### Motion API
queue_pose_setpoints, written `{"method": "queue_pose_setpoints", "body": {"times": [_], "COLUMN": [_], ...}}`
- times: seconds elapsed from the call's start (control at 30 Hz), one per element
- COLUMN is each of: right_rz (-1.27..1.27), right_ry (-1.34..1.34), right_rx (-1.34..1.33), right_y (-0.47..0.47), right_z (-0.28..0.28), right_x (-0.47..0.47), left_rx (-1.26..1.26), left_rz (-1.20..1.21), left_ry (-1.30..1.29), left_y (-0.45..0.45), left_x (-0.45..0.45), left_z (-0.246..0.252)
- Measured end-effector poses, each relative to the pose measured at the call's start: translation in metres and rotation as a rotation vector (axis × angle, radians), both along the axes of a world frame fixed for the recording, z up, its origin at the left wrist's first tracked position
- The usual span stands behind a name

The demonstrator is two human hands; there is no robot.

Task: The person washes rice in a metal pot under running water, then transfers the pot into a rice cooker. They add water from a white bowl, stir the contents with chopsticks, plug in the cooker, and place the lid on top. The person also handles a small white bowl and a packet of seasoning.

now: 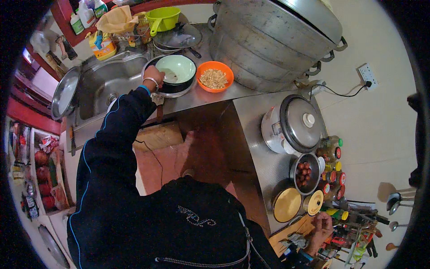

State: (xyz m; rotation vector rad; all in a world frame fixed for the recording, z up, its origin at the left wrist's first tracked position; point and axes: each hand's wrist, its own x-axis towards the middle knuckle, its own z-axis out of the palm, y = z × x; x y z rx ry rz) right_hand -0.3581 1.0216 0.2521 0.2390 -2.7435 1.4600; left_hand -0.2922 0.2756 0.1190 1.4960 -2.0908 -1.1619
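My left hand (154,77), with a bangle at the wrist, grips the left rim of a pale green enamel bowl (181,69). That bowl sits in or over a wider dark pan (174,89) beside the sink; a little something pale lies inside it. To its right an orange bowl (231,76) holds shelled, peanut-like pieces. At the lower right my right hand (322,224) hovers over or rests near a wooden cutting board (295,228), fingers curled. A small yellow lidded enamel pot (315,202) is closest to it. Whether those fingers hold anything is unclear.
A steel sink (97,84) lies left, with a metal basin (66,92) tilted on its edge. A large stacked steamer (265,43) stands at the back. Along the right counter are a rice cooker (299,122), a metal bowl (310,178) with red round fruit, and several jars (331,176).
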Motion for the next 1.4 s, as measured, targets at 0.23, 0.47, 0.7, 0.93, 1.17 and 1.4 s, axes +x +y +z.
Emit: {"method": "queue_pose_setpoints", "body": {"times": [0.23, 0.47, 0.7, 0.93, 1.17, 1.4], "right_rz": [0.142, 0.328, 0.343, 0.509, 0.589, 0.47], "right_ry": [-0.081, -0.198, -0.261, -0.375, -0.389, -0.429], "right_rx": [-0.116, -0.078, 0.107, -0.06, -0.038, -0.088], "right_y": [-0.076, -0.131, -0.144, -0.172, -0.192, -0.179], "right_z": [-0.013, -0.02, -0.057, -0.09, -0.086, -0.085], "right_x": [-0.003, -0.018, -0.028, -0.042, -0.045, -0.035], "left_rx": [0.11, 0.067, -0.044, -0.029, 0.035, -0.738], "left_rz": [0.058, 0.062, 0.47, 0.908, 1.124, 0.817], "left_ry": [-0.056, 0.255, 0.244, 0.117, 0.426, -0.528], "left_y": [-0.033, -0.051, -0.049, -0.048, -0.036, -0.032], "left_x": [0.0, 0.072, 0.276, 0.412, 0.403, 0.399], "left_z": [-0.02, -0.005, -0.009, -0.105, -0.143, -0.107]}}
